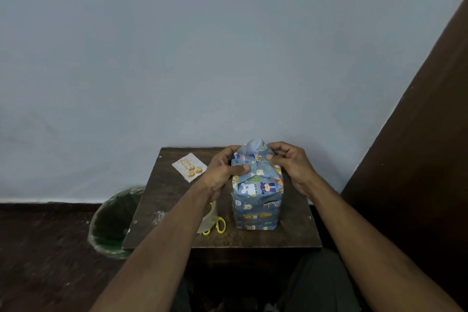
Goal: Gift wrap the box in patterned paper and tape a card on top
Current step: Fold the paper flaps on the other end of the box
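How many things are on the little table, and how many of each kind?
Wrapped box, held by the left hand and right hand: 1
Birthday card: 1
Yellow scissors: 1
Tape roll, partly hidden by the left arm: 1
Total on the table: 4

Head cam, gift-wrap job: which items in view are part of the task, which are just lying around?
Task items:
- wrapped box, patterned paper folded at its top
- card, flat on the table, not yet taped on
- left hand and right hand, both gripping the top folds

Lying about:
- yellow scissors on the table
- bin beside the table
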